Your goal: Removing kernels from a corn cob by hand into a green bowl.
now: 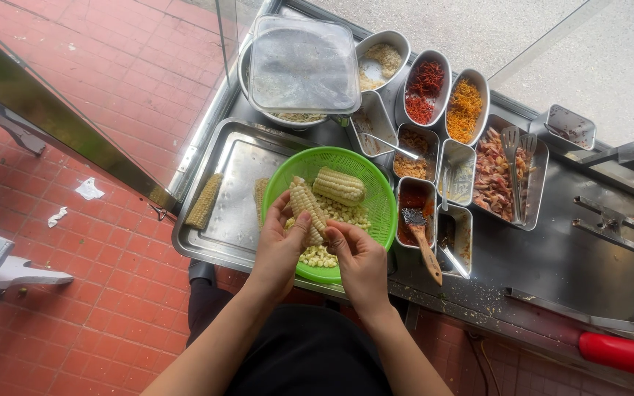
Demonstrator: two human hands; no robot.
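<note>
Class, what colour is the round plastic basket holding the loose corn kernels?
Bright green; the round plastic basket shows best in the head view.

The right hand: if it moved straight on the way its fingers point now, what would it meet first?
The right hand points up-left at the corn cob held by the left hand, and its fingertips already seem to touch it, though depth is unclear.

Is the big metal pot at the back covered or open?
Covered: a clear square lid lies across the pot, with only a strip of its contents showing below.
</note>
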